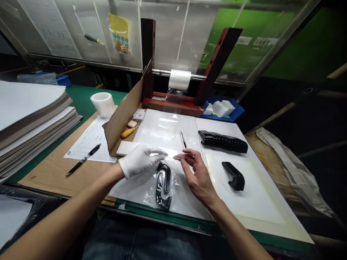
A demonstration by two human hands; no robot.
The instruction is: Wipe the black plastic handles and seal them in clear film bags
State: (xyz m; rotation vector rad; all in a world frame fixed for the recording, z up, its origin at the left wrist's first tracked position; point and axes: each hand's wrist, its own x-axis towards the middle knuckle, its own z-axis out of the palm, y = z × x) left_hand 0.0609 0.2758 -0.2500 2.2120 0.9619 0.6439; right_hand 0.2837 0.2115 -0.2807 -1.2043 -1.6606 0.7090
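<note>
My left hand (141,160), in a white glove, has its fingertips brought together at the clear film (173,142) over the white board (162,126). The bare right hand (196,173) is just to the right, its fingers bent and its index fingertip at the film. A slim knife (183,139) points away from me out of its fingers; its lower end is hidden. Below and between both hands lie black curved parts (164,186) under wrinkled clear film. On the right of the board are a ribbed black stack (223,141) and a single black part (234,176).
A film roll (179,79) hangs on a rod in a red frame (173,106). Behind it is a blue tray (237,108) with white blocks. At left are a cardboard divider (124,112), yellow-handled tool (128,132), pen (84,160), tape roll (103,104) and stacked sheets (32,104).
</note>
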